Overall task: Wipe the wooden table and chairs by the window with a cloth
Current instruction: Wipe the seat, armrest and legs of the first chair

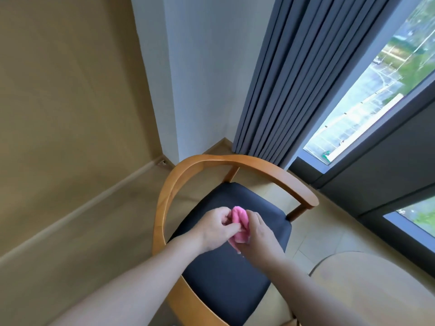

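A wooden chair [237,161] with a curved backrest rail and a dark padded seat [226,278] stands below me, near the room corner. Above the seat both my hands hold a bunched pink cloth [240,223]. My left hand [216,225] pinches the cloth's left side with curled fingers. My right hand [259,234] grips it from the right and underneath. At the lower right shows the edge of the round light wooden table [367,278].
A grey curtain [294,78] hangs behind the chair beside a tall window [376,90] with a dark frame. A beige wall and baseboard run along the left. Light tiled floor surrounds the chair.
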{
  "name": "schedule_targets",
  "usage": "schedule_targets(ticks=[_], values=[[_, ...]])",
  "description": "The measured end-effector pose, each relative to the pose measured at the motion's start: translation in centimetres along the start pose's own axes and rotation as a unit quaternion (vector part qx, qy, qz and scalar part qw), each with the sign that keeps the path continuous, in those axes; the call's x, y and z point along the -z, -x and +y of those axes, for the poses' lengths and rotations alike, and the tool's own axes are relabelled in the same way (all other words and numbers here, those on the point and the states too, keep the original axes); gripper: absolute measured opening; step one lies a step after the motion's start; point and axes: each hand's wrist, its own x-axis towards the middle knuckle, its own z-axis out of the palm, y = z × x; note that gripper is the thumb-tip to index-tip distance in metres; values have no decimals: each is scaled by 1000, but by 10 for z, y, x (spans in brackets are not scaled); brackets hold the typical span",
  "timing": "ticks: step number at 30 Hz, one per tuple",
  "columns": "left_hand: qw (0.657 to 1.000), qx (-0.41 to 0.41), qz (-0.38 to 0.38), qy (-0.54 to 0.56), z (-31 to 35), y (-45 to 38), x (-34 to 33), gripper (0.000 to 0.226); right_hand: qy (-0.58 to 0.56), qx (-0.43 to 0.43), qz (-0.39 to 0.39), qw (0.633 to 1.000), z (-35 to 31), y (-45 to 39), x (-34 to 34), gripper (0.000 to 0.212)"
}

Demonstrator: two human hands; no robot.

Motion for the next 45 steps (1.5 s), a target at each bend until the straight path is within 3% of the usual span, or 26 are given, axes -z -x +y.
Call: schedule_targets(ticks=[3,6,10,13,17,21,30,35,38,42,45], values=[[997,-2,19,-79,-13,-13,14,14,13,-33,16,999,22,-19,-8,5],[952,-17,89,-291,-42,-36,41,11,28,-120,45,991,66,-55,-13,16],[895,-10,137,-425,-97,-63,67,18,11,-244,146,959,146,-112,-13,15],[870,-2,143,-472,-137,-77,67,18,14,-301,240,923,208,-140,-11,19],[876,-23,134,-464,-163,-99,43,14,-2,-386,304,871,272,-151,-16,21],[874,-81,125,-462,-167,-120,21,8,17,-388,310,868,300,-164,-20,21],[849,-121,111,-503,-176,-110,53,8,114,-314,302,893,269,-232,-41,27],[836,-121,110,-524,-186,-82,90,11,56,-245,264,931,220,-280,-74,29],[825,-137,116,-536,-194,-65,110,17,38,-187,271,943,178,-309,-94,18],[819,-136,128,-543,-196,-49,126,24,3,-166,277,946,132,-328,-126,13],[830,-96,156,-528,-199,-42,127,22,-103,-195,284,933,107,-329,-153,16]])
